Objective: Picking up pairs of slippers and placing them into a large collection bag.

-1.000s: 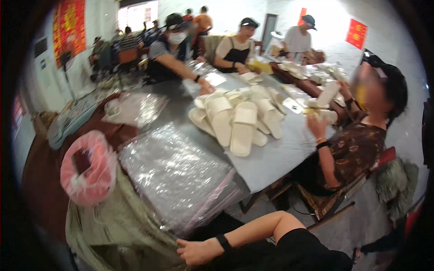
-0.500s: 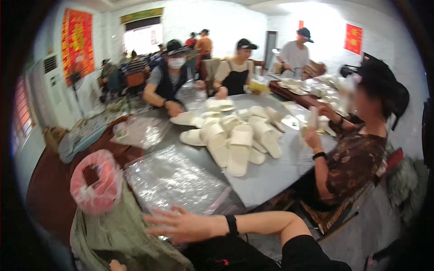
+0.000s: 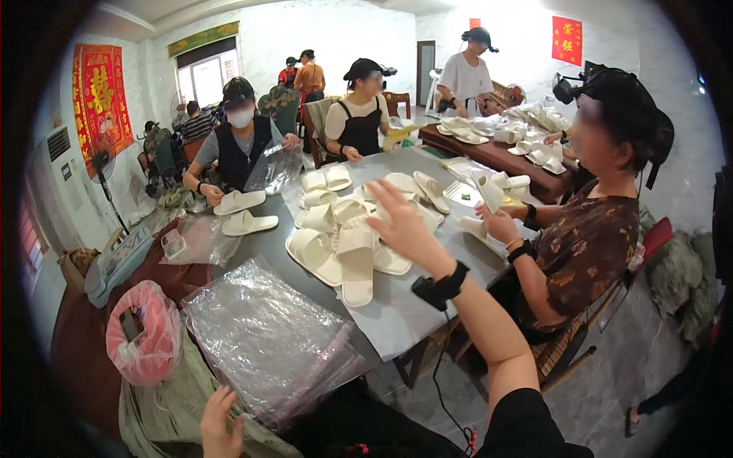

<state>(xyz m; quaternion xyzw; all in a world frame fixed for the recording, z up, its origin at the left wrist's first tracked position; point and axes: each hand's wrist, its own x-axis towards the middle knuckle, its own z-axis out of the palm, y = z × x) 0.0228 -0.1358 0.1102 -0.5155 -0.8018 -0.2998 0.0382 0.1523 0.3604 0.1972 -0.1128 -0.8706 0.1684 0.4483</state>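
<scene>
Head view: the right hand is spread wide, fingers fanned, over a heap of cream slippers; whether its fingertips touch them cannot be told. The left hand is loosely open at the lower edge, thumb apart from the fingers, beside a stack of clear plastic bags; contact is unclear there too.

The slippers are flat-soled and open-toed, with broad, smooth straps, and they overlap at odd angles. The bags are thin, glossy and wrinkled, with a pinkish strip along the edge nearest the person.

Under both lies a dark grey table, partly covered by a pale sheet below the right hand. The room beyond the hands has white marbled walls, a red banner and a standing fan.

Up and left of the left hand is a bin lined with pink plastic, above a rough green sack. To the right of the right hand, a seated co-worker holds a slipper; across the table, a masked co-worker has a clear bag in one hand. The person's right hand and forearm, with a black wristband, hide part of the heap.
</scene>
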